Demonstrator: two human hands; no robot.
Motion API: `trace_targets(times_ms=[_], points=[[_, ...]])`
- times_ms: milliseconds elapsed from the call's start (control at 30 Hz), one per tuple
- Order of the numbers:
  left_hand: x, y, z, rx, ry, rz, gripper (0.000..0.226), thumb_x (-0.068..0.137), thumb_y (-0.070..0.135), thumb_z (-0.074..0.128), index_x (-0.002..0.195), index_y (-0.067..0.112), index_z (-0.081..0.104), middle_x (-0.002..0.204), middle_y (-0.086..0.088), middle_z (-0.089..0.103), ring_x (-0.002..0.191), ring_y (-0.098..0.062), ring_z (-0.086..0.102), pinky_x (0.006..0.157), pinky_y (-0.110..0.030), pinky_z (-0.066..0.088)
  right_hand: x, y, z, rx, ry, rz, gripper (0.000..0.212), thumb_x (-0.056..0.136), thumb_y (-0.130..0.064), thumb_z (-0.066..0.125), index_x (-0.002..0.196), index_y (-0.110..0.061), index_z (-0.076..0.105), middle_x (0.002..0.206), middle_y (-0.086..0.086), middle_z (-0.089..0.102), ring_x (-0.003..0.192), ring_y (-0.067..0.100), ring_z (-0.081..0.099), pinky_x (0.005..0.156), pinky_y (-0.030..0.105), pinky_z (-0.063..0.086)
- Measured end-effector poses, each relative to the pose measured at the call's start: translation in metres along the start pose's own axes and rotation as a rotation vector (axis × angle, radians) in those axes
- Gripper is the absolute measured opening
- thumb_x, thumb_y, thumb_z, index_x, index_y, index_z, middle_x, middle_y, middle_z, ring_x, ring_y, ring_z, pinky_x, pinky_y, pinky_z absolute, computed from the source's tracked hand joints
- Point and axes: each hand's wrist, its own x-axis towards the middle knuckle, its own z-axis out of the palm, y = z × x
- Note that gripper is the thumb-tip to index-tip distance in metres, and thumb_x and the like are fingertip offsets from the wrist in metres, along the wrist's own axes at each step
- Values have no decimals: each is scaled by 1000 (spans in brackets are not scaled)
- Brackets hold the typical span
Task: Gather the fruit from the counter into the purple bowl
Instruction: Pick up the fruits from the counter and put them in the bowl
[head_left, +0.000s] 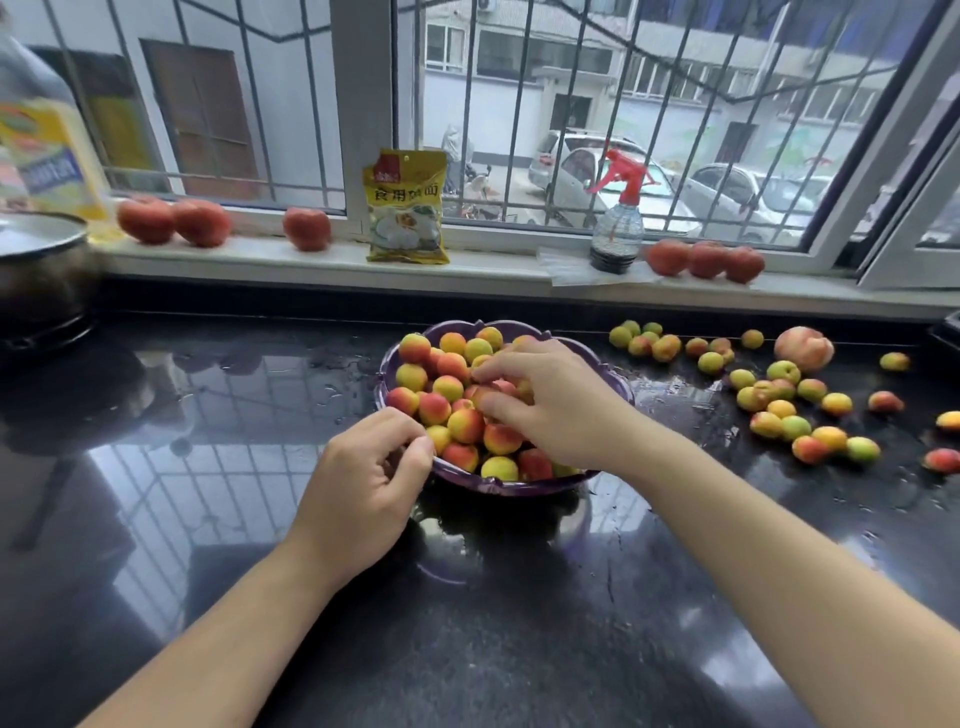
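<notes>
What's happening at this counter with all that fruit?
A person is gathering small fruit into a purple bowl. The right hand rests on the heaped fruit, fingers curled over a piece; the left hand grips the bowl's near rim. Many loose fruits lie on the dark counter to the right.

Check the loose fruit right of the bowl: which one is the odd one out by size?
The pale pink peach at the back of the scatter, far bigger than the small apricots around it.
</notes>
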Motion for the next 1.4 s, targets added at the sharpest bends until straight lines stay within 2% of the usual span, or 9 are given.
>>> trace_targets(times_ms=[200,300,467,767,867,1000,1100,1233,1400], points=[[-4,5,-4,93,-94,78,26,95,49,58,85,28,67,90,13,63,80,-14,65,66,-37,55,-33,32,-11,168,353,213,19,94,-16,64,109,-20,74,107,-7,69,103,10,61,94,33,50],[-8,9,0,192,-121,152,29,91,59,63,89,31,67,91,18,60,74,-6,66,61,-30,57,-62,63,-12,149,409,302,15,94,-11,63,103,-18,74,104,-6,68,101,10,61,94,36,51],[-6,28,24,289,-116,197,36,89,64,58,85,30,71,86,20,62,68,-3,62,55,-34,56,-96,106,-28,115,532,412,19,97,-9,59,112,-12,70,111,-1,63,100,12,59,94,36,52],[29,54,97,450,-90,181,43,94,63,49,83,30,74,81,19,65,68,-13,65,56,-32,48,-109,182,-70,19,419,597,24,91,-12,56,112,-11,69,115,8,64,106,26,59,94,37,49],[46,65,132,496,-15,41,54,101,57,39,59,26,56,65,11,57,64,-24,58,56,-34,39,-81,232,-91,-51,371,720,29,88,-18,55,114,-13,68,123,14,62,115,35,56,97,39,48],[58,68,168,517,116,-198,49,100,39,40,57,18,48,61,4,52,61,-34,51,57,-36,34,-51,312,-112,-202,315,937,40,92,-24,51,130,-13,57,138,20,47,127,42,42,107,43,39],[57,65,177,499,186,-183,41,95,32,37,57,16,42,56,3,44,51,-21,38,50,-29,25,-37,368,-111,-243,211,1069,52,90,-36,52,138,-18,46,150,19,33,135,45,32,107,51,36],[60,61,178,530,231,-140,40,96,31,38,59,13,41,56,-2,41,50,-29,39,48,-33,27,-16,452,-105,-211,142,1093,68,80,-45,46,143,-21,41,156,13,29,136,46,31,101,55,38],[60,56,179,490,239,-121,38,96,29,40,60,20,34,54,2,36,49,-12,39,45,-28,25,-7,404,-111,-76,302,1147,52,98,-26,50,148,-17,39,152,22,29,128,48,46,107,47,39]])
